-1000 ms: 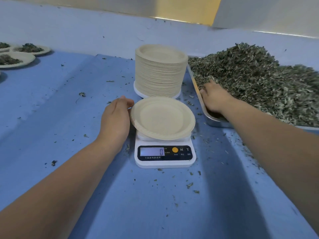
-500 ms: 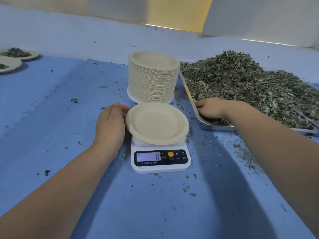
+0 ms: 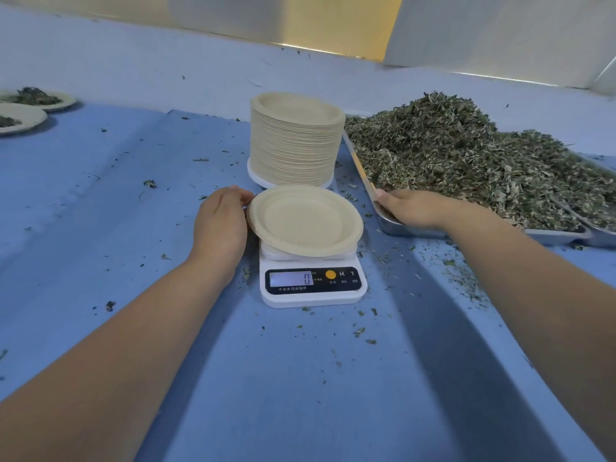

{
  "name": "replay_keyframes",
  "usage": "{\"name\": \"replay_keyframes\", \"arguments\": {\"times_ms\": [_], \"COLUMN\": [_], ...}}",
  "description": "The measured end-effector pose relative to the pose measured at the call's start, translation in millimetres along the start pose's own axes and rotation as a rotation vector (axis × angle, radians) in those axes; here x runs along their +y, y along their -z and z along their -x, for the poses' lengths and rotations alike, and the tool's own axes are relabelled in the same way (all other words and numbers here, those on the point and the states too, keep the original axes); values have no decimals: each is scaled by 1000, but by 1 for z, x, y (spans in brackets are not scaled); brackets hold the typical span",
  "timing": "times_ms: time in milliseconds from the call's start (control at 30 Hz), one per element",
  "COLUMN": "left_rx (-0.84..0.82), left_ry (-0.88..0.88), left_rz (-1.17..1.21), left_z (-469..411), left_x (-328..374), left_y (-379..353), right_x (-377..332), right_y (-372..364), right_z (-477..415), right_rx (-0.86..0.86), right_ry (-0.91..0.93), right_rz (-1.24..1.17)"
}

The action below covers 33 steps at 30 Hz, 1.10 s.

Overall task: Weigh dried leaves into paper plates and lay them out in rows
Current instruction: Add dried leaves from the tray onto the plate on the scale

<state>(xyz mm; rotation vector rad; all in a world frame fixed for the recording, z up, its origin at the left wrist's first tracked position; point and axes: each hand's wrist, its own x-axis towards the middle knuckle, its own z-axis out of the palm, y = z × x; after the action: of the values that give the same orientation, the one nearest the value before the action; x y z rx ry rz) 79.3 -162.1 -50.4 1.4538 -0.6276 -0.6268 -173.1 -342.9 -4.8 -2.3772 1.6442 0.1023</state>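
An empty paper plate (image 3: 305, 221) sits slightly tilted on a small white digital scale (image 3: 313, 285) whose display reads 0. My left hand (image 3: 221, 221) grips the plate's left rim. My right hand (image 3: 413, 208) lies palm down in the near left corner of a metal tray (image 3: 553, 233) heaped with dried green leaves (image 3: 466, 161). Its fingers curl under, and what they hold is hidden. A tall stack of paper plates (image 3: 296, 141) stands just behind the scale.
Two filled plates (image 3: 23, 111) lie at the far left edge of the blue table. Leaf crumbs are scattered around the scale and in front of the tray. A pale wall runs along the back.
My right hand has slid from among the leaves toward the tray's near left corner and turned flatter. My left hand stays on the plate's rim. The scale still reads 0.
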Motion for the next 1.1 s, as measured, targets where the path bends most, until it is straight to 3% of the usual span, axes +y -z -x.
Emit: {"name": "replay_keyframes", "arguments": {"times_ms": [333, 500, 667, 800, 933, 1100], "left_rx": [17, 6, 6, 10, 10, 11], "left_ry": [-6, -19, -45, -51, -36, -41], "left_rz": [17, 5, -8, -11, -2, 0], "left_z": [-2, -5, -7, -7, -8, -8], "left_x": [0, -3, -6, -6, -6, -6], "left_y": [0, -1, -1, -2, -3, -2], "right_x": [-6, 5, 3, 5, 4, 8], "right_y": [-13, -12, -14, -10, -8, -6], "right_z": [-8, -11, -12, -11, -6, -3], "right_rx": [242, 508, 356, 337, 213, 379], "right_ry": [75, 92, 46, 103, 151, 147], "right_rz": [-101, -194, -76, -95, -163, -201]}}
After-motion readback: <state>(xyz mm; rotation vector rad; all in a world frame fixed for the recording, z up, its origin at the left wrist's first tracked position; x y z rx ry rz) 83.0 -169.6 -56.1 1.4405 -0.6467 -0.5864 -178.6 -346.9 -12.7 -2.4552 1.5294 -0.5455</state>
